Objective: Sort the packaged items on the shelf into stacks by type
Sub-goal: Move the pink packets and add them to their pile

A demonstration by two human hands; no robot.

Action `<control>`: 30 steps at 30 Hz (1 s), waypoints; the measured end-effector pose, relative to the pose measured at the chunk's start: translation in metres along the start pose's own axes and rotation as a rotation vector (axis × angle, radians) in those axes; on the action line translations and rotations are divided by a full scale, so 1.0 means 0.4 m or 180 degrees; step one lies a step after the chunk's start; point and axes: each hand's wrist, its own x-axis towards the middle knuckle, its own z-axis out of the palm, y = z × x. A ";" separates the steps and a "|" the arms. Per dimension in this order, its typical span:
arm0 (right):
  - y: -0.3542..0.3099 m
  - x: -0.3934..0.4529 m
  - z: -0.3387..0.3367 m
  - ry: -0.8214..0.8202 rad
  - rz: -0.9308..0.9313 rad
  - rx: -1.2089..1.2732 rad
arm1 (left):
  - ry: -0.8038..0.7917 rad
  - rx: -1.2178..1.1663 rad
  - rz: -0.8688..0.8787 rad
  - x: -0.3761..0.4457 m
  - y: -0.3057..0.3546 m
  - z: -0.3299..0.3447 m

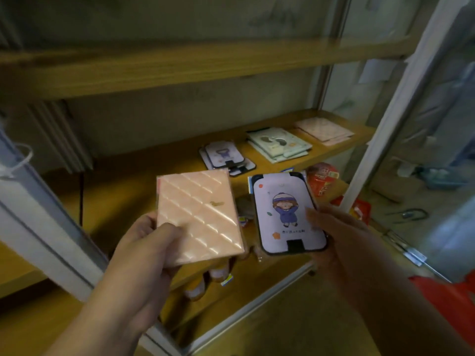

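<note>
Presently, two packs are held above the near edge of the shelf (123, 186). The left hand (144, 255) grips a pink quilted pack (198, 217), thumb on top. The right hand (331, 232) holds a cartoon card pack (288, 214) by its right edge. Three stacks lie far right on the shelf: a cartoon card stack (226, 156), a green stack (279, 145) and a pink stack (323, 131). Judgement: the sorting is in its placing step. Next, each pack should go flat and square onto its matching stack. Loose red packets (321, 181) beyond the right hand appear unsorted.
</note>
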 end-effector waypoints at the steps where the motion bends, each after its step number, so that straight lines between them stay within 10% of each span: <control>1: -0.005 0.032 -0.003 -0.0007 -0.0011 -0.0085 | -0.0015 -0.0029 0.0019 0.033 0.001 0.010; 13: -0.082 0.512 0.186 -0.0489 -0.0635 -0.2880 | 0.0449 -0.0225 0.0194 0.326 0.064 0.071; 21: -0.036 0.696 0.315 -0.0845 -0.0377 -0.2849 | 0.0904 -0.0324 0.0324 0.387 0.068 0.075; 30: -0.034 0.728 0.279 -0.0925 -0.1847 -0.3844 | 0.1171 -0.0276 0.0580 0.389 0.050 0.139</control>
